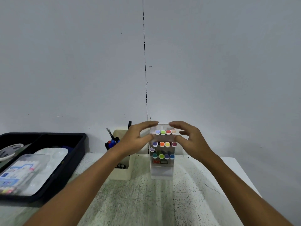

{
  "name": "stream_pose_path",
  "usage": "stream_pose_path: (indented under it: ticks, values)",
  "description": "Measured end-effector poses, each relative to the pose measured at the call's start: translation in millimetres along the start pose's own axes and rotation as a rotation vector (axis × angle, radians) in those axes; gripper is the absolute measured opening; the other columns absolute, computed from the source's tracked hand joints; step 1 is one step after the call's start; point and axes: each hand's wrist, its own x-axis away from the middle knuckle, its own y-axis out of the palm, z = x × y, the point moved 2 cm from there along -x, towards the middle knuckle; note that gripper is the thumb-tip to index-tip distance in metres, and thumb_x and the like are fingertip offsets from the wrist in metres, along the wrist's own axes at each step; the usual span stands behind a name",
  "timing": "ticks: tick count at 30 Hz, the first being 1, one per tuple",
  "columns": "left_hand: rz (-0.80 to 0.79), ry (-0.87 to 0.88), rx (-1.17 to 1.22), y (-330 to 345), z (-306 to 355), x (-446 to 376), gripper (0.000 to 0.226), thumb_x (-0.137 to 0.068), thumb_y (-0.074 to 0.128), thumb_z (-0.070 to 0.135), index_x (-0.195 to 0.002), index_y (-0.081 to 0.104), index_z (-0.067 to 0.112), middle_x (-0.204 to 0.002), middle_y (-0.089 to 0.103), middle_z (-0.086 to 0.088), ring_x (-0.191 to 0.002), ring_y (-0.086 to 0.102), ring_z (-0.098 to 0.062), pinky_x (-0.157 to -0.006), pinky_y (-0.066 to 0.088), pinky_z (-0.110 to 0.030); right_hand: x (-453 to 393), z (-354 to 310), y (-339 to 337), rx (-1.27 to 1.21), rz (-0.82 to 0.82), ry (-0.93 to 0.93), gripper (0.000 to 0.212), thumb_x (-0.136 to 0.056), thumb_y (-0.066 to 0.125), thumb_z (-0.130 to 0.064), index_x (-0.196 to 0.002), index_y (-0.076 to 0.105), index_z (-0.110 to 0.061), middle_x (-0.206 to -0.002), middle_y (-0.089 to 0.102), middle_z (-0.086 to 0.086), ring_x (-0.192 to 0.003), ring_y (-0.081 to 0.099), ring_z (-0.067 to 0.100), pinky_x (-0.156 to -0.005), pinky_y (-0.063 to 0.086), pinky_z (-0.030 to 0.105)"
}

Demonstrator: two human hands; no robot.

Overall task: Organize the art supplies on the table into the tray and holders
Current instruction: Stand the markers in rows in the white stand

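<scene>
A clear marker holder (162, 170) stands upright at the back middle of the table, with tiers of markers (164, 144) showing coloured cap ends toward me. My left hand (135, 141) holds its upper left corner, fingers over the top and thumb on the front edge. My right hand (190, 141) holds the upper right corner the same way. A cream pen holder (121, 174) stands just left of it, partly hidden behind my left wrist, with pens and scissors (111, 141) sticking out.
A black tray (78, 154) sits at the left, holding a white paint palette (52, 155), a plastic-wrapped supply pack (19, 173) and a round white object (8, 152). The grey wall rises right behind the table. The table's right edge (244, 173) lies beyond my right forearm.
</scene>
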Motion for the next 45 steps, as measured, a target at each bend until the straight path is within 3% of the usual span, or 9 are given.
stream_pose_path:
  ticks: [5,9,13,18,23,31,37,40,45]
  values:
    - [0.221,0.120,-0.035,-6,-4,22,0.019,-0.068,0.063,0.041,-0.084,0.062,0.032,-0.113,0.059,0.016,-0.110,0.054,0.001,-0.088,0.046,-0.018,21,10,-6,-0.049,0.191,-0.127,0.026,-0.070,0.057,-0.011,-0.093,0.057,-0.024,-0.105,0.060,-0.011,-0.101,0.057,0.004,-0.079,0.050,0.014]
    - [0.150,0.040,0.009,11,-22,36,0.029,-0.078,0.076,0.036,-0.104,0.068,0.028,-0.130,0.053,0.012,-0.118,0.052,-0.003,-0.090,0.053,-0.026,35,22,3,-0.038,0.111,-0.058,0.022,-0.073,0.062,-0.020,-0.092,0.059,-0.031,-0.119,0.053,-0.016,-0.107,0.053,-0.002,-0.074,0.049,0.009]
    - [0.127,-0.029,0.067,25,-21,38,0.047,-0.082,0.063,0.050,-0.119,0.068,0.021,-0.140,0.049,0.004,-0.128,0.047,-0.011,-0.086,0.057,-0.034,40,24,11,-0.115,0.038,0.031,0.027,-0.081,0.069,-0.022,-0.105,0.061,-0.032,-0.123,0.053,-0.017,-0.106,0.058,0.003,-0.072,0.050,0.009]
    - [0.053,0.014,-0.011,37,-16,36,0.040,-0.083,0.056,0.052,-0.118,0.066,0.034,-0.133,0.054,0.015,-0.125,0.050,-0.009,-0.094,0.051,-0.045,42,18,14,-0.210,0.051,0.073,0.036,-0.085,0.067,-0.004,-0.107,0.061,-0.033,-0.117,0.060,-0.018,-0.105,0.061,0.003,-0.071,0.054,0.016]
    - [0.037,0.016,-0.042,39,-4,32,0.036,-0.074,0.065,0.033,-0.109,0.071,0.024,-0.117,0.059,0.015,-0.102,0.059,-0.002,-0.080,0.057,-0.032,44,14,17,-0.223,0.070,0.064,0.041,-0.083,0.066,0.001,-0.105,0.061,-0.034,-0.116,0.060,-0.020,-0.105,0.060,-0.001,-0.068,0.054,0.016]
    - [-0.045,-0.004,-0.098,38,-3,28,0.026,-0.079,0.071,0.033,-0.102,0.066,0.044,-0.117,0.055,0.015,-0.105,0.054,0.000,-0.082,0.044,-0.014,44,12,19,-0.197,0.086,0.048,0.038,-0.084,0.069,-0.007,-0.105,0.059,-0.037,-0.116,0.058,-0.021,-0.105,0.060,0.003,-0.066,0.052,0.013]
    - [-0.125,-0.013,-0.134,45,-1,22,0.036,-0.077,0.064,0.052,-0.113,0.061,0.047,-0.118,0.057,0.019,-0.119,0.045,-0.008,-0.095,0.046,-0.031,43,14,18,-0.196,0.093,0.034,0.044,-0.084,0.066,0.002,-0.102,0.062,-0.037,-0.115,0.060,-0.019,-0.102,0.061,-0.002,-0.062,0.051,0.012]
    - [-0.104,-0.017,-0.149,48,0,22,0.034,-0.080,0.070,0.044,-0.113,0.060,0.048,-0.108,0.048,0.029,-0.123,0.037,-0.009,-0.096,0.042,-0.028,41,17,16,-0.188,0.088,0.048,0.040,-0.083,0.065,0.003,-0.103,0.063,-0.031,-0.115,0.060,-0.016,-0.103,0.062,0.003,-0.062,0.050,0.013]
    - [-0.090,-0.028,-0.147,52,-1,21,0.043,-0.076,0.071,0.046,-0.117,0.060,0.046,-0.106,0.042,0.034,-0.125,0.033,-0.011,-0.102,0.043,-0.040,38,19,16,-0.186,0.095,0.065,0.036,-0.083,0.067,0.001,-0.103,0.064,-0.028,-0.113,0.061,-0.017,-0.100,0.062,0.000,-0.060,0.050,0.013]
